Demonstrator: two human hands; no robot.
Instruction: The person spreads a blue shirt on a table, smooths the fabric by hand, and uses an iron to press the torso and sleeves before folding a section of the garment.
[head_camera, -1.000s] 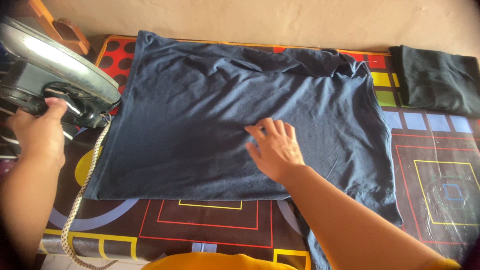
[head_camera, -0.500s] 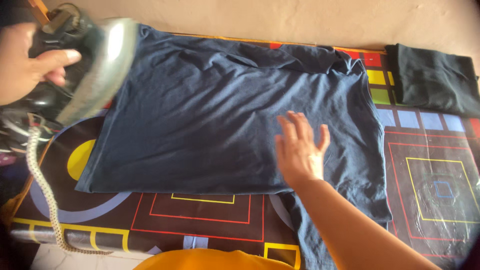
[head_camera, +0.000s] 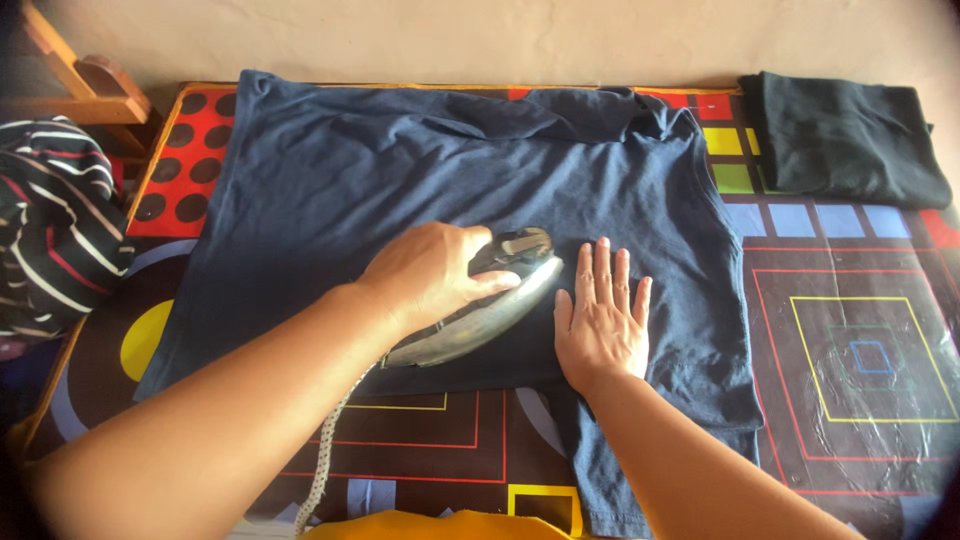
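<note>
Patterned surface (head_camera: 860, 300) carries a navy shirt (head_camera: 400, 160). Left hand (head_camera: 430, 270), fingers gripping the iron (head_camera: 480, 315), has lowered it onto the shirt. Right hand (head_camera: 600, 325) presses flat, fingers open.

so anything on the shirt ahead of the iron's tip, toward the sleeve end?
Yes. The right hand lies flat on the navy shirt just beyond the tip of the iron, which the left hand grips. Past it, only wrinkled shirt.

We see a navy shirt (head_camera: 400, 170), a silver-and-black iron (head_camera: 480, 310), a dark folded cloth (head_camera: 845, 140), a striped black-white-red garment (head_camera: 50, 240), and a mat (head_camera: 860, 360) patterned with multicoloured squares and dots.
</note>
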